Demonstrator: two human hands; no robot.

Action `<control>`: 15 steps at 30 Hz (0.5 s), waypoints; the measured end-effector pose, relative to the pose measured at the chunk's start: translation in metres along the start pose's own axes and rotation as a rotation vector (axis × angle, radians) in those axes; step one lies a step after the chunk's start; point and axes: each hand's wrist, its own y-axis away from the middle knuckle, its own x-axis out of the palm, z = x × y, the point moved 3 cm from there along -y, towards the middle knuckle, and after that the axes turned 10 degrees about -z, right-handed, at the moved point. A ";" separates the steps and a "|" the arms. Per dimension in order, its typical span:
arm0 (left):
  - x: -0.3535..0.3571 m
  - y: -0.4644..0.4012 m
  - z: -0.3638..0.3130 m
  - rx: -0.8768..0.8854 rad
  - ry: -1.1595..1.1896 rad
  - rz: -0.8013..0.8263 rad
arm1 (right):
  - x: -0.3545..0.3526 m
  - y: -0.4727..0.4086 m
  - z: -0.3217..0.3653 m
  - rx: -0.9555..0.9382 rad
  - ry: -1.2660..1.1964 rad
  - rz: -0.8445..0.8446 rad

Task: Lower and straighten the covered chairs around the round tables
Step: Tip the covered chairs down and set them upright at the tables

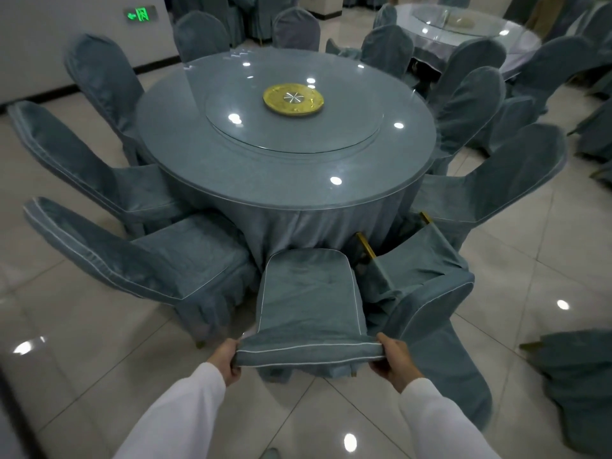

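**Covered chair gripped at the near edge of the round worktop**

Covered chair (309,303) stands at the near edge of the round worktop (284,180), its seat toward the draped skirt and its back top toward the camera. The left hand (227,359) and the right hand (394,359) are each closed on an end of the chair's back top, white sleeves behind them. Just to its right a tipped chair (427,293) leans with brass legs (366,245) pointing up toward the worktop. More blue-grey covered chairs ring the worktop. A glass turntable (291,127) with a gold disc (293,98) sits at its centre. The floor (82,376) is glossy pale tile mirroring ceiling lights. A second round table (463,31) stands at the far right, and a green exit sign (140,14) glows on the left wall.
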 end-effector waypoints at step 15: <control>0.006 -0.021 -0.037 0.595 -0.839 -0.010 | -0.020 -0.004 -0.017 -0.079 0.461 -0.025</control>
